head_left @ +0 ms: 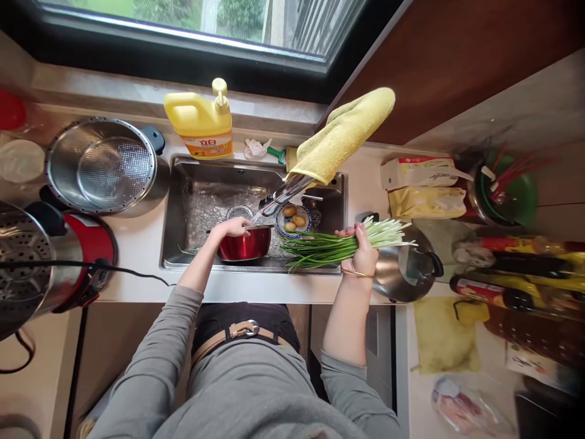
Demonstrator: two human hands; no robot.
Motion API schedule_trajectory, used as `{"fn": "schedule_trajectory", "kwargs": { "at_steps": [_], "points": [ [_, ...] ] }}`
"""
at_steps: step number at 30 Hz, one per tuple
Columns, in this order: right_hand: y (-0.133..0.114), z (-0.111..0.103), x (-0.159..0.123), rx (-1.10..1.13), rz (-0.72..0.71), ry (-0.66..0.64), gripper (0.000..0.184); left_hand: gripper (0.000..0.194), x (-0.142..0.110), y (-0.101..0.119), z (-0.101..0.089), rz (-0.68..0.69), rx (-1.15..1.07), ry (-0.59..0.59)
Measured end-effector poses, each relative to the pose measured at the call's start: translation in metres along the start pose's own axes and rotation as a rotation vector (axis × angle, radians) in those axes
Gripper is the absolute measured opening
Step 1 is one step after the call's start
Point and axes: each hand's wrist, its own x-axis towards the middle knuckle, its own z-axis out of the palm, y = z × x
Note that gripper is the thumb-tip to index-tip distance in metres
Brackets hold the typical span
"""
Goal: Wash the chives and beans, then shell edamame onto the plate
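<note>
Fingers of the right hand (pixel 364 253) wrap the scallions (pixel 322 247) near their white ends, the green tops reaching out over the sink (pixel 176 183); gripping there, I judge, keeps the stems together. Fingers of the left hand (pixel 235 227) lie at the rim of the red pot (pixel 244 246); whether they pinch it I cannot tell from here, but the touch probably steadies it.

Largest of all is the sink, and the person stands square to it, which puts both sides within reach. Just left, the steamer (pixel 109 161) sits on the counter (pixel 137 244), likely parked there to save room in the basin. A yellow towel (pixel 342 137) drapes over the faucet (pixel 289 190), perhaps to stay handy. Behind the sink stands the jug (pixel 197 125), pump upward, easy to press. The red pot rests in the sink near the spout, a spot that suits catching water. To its right is the plate (pixel 278 222), its rim seemingly keeping some brown lumps, perhaps potatoes (pixel 299 220), from rolling off.
</note>
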Motion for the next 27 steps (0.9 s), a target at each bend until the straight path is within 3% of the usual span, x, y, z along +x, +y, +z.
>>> {"fn": "schedule_trajectory", "kwargs": {
  "at_steps": [5, 9, 12, 15, 19, 22, 27],
  "points": [
    [0.001, 0.002, -0.001, -0.002, 0.005, 0.013, 0.013, 0.015, 0.002, 0.014, -0.042, -0.049, -0.072, -0.164],
    [0.005, 0.004, -0.003, 0.014, 0.017, 0.000, 0.013, 0.017, 0.000, 0.027, -0.058, -0.085, 0.108, -0.136],
    [0.009, 0.006, -0.003, 0.028, 0.041, -0.018, 0.014, 0.020, -0.001, 0.028, -0.034, -0.028, 0.335, 0.007],
    [0.011, 0.008, -0.004, 0.026, 0.054, -0.027, 0.017, 0.027, 0.003, 0.016, 0.016, -0.074, 0.468, 0.198],
    [0.007, 0.012, -0.007, 0.027, 0.056, -0.050, 0.021, 0.032, 0.014, -0.007, 0.075, -0.143, 0.444, 0.148],
    [0.000, 0.014, -0.008, 0.027, 0.037, -0.053, 0.024, 0.029, 0.024, -0.018, 0.095, -0.166, 0.389, 0.092],
    [-0.003, 0.013, -0.004, 0.014, 0.025, -0.042, 0.029, 0.023, 0.034, -0.025, 0.105, -0.219, 0.329, 0.110]
  ]
}}
